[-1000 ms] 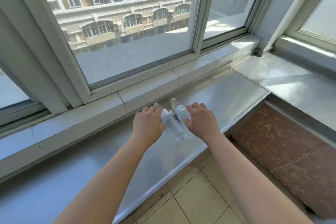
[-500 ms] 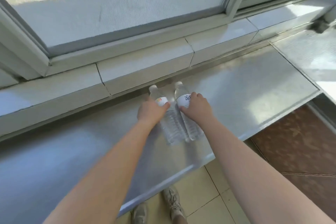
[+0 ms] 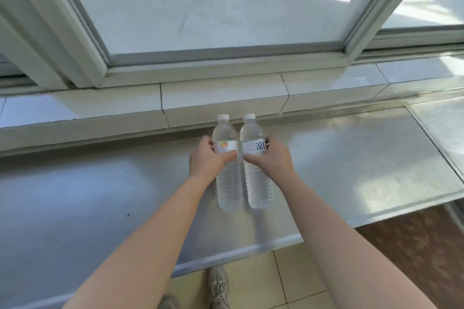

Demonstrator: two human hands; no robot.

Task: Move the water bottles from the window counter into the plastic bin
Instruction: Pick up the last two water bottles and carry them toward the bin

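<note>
The left hand (image 3: 204,162) is closed around the left bottle (image 3: 227,170) at its label, with the thumb across the front and the fingers behind. The right hand (image 3: 272,160) is closed around the right bottle (image 3: 256,173) in the same way, also at the label, which has dark printed characters. So each grip is wrapped on one bottle, at about the upper third. The two bottles are clear, with white caps, and they are just beside each other, nearly touching along the sides. Their lower ends are over the grey metal worktop (image 3: 351,170); I cannot tell if they rest on it or are lifted a little. Behind the worktop is a pale stone sill (image 3: 221,98), and behind this the window (image 3: 221,20). Below the front edge of the worktop is a tiled floor (image 3: 288,278), where a shoe (image 3: 219,286) is seen. The bin is not in view.
</note>
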